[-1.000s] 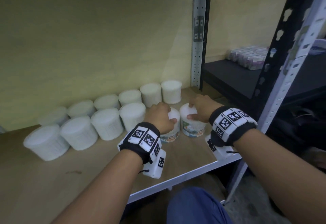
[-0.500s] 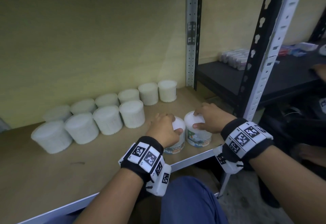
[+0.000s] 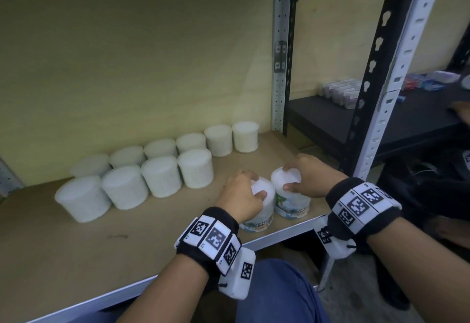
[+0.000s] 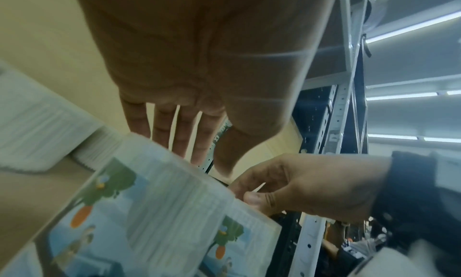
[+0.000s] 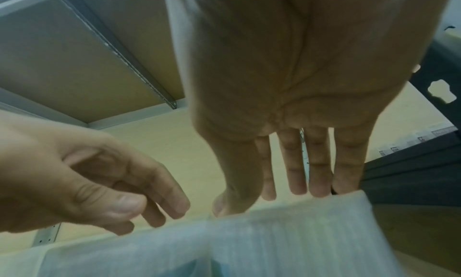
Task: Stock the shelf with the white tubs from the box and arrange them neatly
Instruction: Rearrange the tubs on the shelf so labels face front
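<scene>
Your left hand (image 3: 241,195) and right hand (image 3: 309,179) each clasp a white tub (image 3: 262,205) by its lid at the shelf (image 3: 127,254) front edge; they look light, rigid, probably slick, so grip the sides.

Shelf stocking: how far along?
Done: ten white tubs stand in two rows at the back of the shelf, six behind, four in front. In hand: the left hand and right hand each grip the top of a labelled tub near the front edge. Left: lining these two up with the rows. The box is out of view, so the remaining stock is unknown.
</scene>
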`<state>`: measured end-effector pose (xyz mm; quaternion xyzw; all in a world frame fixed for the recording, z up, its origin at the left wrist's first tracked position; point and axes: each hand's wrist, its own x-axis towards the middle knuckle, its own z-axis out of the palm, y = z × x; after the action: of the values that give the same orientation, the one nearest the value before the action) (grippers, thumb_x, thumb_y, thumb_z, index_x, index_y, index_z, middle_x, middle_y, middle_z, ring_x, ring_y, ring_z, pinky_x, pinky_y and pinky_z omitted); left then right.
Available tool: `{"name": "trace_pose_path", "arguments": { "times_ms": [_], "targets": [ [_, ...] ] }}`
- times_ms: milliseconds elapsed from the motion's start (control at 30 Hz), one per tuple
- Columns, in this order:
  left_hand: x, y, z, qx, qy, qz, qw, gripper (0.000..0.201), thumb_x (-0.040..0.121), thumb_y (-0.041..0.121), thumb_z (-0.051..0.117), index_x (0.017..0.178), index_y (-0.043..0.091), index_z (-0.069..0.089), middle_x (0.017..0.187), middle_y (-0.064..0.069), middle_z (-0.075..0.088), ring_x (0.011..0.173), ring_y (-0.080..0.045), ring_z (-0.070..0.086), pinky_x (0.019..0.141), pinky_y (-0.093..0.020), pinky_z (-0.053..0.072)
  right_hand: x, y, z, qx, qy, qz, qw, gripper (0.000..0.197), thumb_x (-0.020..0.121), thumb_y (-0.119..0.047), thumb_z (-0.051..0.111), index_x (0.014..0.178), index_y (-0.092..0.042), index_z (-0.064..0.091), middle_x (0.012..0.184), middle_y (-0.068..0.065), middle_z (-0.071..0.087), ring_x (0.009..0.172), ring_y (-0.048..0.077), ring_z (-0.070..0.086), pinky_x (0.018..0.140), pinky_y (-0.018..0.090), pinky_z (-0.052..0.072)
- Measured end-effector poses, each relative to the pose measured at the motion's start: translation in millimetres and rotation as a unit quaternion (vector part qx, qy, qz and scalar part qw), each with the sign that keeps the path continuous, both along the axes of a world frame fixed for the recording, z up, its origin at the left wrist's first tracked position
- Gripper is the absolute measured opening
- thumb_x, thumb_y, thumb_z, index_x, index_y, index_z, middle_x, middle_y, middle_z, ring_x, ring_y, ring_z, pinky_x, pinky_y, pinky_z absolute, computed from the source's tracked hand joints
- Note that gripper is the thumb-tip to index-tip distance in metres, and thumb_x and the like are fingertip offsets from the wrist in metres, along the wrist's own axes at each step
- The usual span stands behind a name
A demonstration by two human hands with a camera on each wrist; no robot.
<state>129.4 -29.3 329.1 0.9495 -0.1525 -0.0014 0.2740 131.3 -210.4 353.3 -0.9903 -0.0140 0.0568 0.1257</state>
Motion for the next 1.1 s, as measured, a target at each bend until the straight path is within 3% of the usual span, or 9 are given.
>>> {"name": "trace_pose_path", "arguments": {
  "times_ms": [200,333,533,833,1100],
  "targets": [
    [14.5,32.8,19.0,-0.051,-0.019,0.003,0.999,0.046,0.084,0.01,0.058,0.129,0.015,0.054,0.134,-0.002,0.05,0.125,-0.017,0.048,0.097,-0.016,0.032,12.9,14.6,18.6,0.039,-0.074,0.029,0.996,0.04,0.089,-0.023,0.062,0.128,-0.015,0.058,0.128,0.006,0.05,0.122,0.024,0.049,0.101,0.029,0.039],
    [32.8,71.9,32.2,-0.042,-0.031,0.042,0.998,0.042,0.085,0.014,0.06,0.126,0.017,0.057,0.131,-0.003,0.053,0.123,-0.017,0.05,0.093,-0.017,0.033,29.5,42.1,34.1,0.087,-0.101,0.048,0.99,0.037,0.087,-0.017,0.063,0.124,-0.012,0.061,0.126,0.006,0.058,0.116,0.019,0.056,0.092,0.021,0.039],
    [70.2,137.7,46.4,-0.001,-0.036,0.12,0.992,0.038,0.086,0.023,0.061,0.124,0.014,0.058,0.13,-0.006,0.055,0.119,-0.021,0.053,0.094,-0.024,0.039,66.5,104.8,46.2,0.1,-0.086,0.089,0.987,0.033,0.088,-0.026,0.062,0.119,-0.015,0.063,0.119,0.003,0.061,0.109,0.018,0.058,0.083,0.021,0.041],
    [114.5,188.3,36.1,0.064,0.031,0.149,0.986,0.049,0.089,0.032,0.061,0.133,0.014,0.048,0.139,-0.007,0.044,0.126,-0.023,0.046,0.101,-0.028,0.037,128.3,191.7,44.4,-0.001,-0.003,0.135,0.991,0.047,0.088,-0.038,0.062,0.128,-0.012,0.056,0.132,0.005,0.055,0.118,0.023,0.054,0.096,0.031,0.044],
    [132.9,200.2,15.0,0.077,0.054,0.136,0.986,0.054,0.089,0.036,0.059,0.136,0.015,0.044,0.143,-0.007,0.04,0.129,-0.024,0.043,0.103,-0.033,0.039,156.2,214.1,28.4,-0.122,0.07,0.132,0.981,0.065,0.089,-0.047,0.059,0.137,-0.004,0.048,0.14,0.012,0.05,0.127,0.028,0.049,0.106,0.033,0.041]
  ]
}}
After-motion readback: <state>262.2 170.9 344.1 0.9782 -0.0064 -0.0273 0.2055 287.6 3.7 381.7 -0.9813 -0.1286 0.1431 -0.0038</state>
